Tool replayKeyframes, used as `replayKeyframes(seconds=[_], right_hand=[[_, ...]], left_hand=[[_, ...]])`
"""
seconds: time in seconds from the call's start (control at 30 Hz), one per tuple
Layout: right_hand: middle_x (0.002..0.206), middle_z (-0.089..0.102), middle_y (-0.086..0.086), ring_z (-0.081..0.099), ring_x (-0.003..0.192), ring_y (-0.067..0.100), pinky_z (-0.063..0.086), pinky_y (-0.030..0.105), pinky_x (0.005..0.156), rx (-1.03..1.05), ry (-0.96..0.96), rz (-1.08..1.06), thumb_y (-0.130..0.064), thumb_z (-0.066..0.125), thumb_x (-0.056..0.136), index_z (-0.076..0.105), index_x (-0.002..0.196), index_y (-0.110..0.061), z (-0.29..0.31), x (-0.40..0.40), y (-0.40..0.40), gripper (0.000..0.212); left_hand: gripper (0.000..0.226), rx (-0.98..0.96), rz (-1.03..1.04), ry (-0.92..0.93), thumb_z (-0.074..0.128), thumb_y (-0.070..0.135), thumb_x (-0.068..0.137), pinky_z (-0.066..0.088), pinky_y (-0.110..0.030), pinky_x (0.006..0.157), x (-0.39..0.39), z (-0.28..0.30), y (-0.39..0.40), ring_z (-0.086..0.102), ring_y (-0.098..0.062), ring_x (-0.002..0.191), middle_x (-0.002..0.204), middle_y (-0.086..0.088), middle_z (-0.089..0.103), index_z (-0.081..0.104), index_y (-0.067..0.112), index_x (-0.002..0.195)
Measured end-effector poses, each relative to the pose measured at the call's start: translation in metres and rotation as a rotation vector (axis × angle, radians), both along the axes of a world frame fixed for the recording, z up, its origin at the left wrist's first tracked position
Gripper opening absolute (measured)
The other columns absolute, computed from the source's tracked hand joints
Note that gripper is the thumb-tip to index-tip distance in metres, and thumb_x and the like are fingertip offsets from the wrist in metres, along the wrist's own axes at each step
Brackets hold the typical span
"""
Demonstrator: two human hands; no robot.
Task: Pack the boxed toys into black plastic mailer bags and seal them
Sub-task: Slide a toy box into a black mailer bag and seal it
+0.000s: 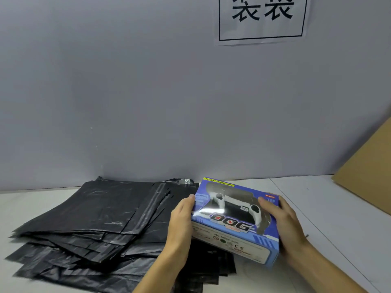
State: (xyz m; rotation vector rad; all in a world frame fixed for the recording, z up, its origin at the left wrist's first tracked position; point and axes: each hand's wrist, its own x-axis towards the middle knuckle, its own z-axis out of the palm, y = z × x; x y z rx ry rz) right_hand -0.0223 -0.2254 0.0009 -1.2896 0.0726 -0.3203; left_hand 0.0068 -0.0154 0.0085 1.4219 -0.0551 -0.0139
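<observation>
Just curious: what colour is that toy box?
Blue box, clear window, seen in the head view.

A white table (330, 208) stands against a grey wall (127, 92). On the wall hangs a white paper sign (262, 20) with black characters in a frame. A brown cardboard sheet (368, 172) leans at the right.

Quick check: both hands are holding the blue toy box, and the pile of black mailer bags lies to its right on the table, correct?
Not quite. The head view shows both the left hand and the right hand holding the blue toy box, but the pile of black mailer bags lies to its left on the table, not its right.
</observation>
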Motion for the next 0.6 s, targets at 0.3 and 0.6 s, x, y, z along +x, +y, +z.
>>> replayKeyframes(seconds=[0.3,0.6], right_hand=[[0.091,0.075,0.02,0.071,0.074,0.038,0.056,0.059,0.081,0.125,0.052,-0.263,-0.018,0.07,0.088,0.065,0.095,-0.009,0.005,0.007,-0.035,0.013],[0.096,0.075,0.018,0.071,0.086,0.043,0.056,0.059,0.084,0.188,0.076,-0.41,-0.026,0.075,0.083,0.064,0.091,-0.016,0.016,0.004,-0.06,0.016]], left_hand=[[0.059,1.374,0.582,-0.021,0.034,0.045,0.099,0.018,-0.044,0.12,0.026,-0.014,0.092,0.008,-0.027,0.152,0.166,-0.005,0.015,0.032,0.02,0.153],[0.058,1.581,0.298,0.072,0.025,0.054,0.099,0.03,-0.044,0.112,0.02,-0.024,0.06,0.03,-0.033,0.142,0.155,-0.004,0.036,0.04,0.019,0.144]])
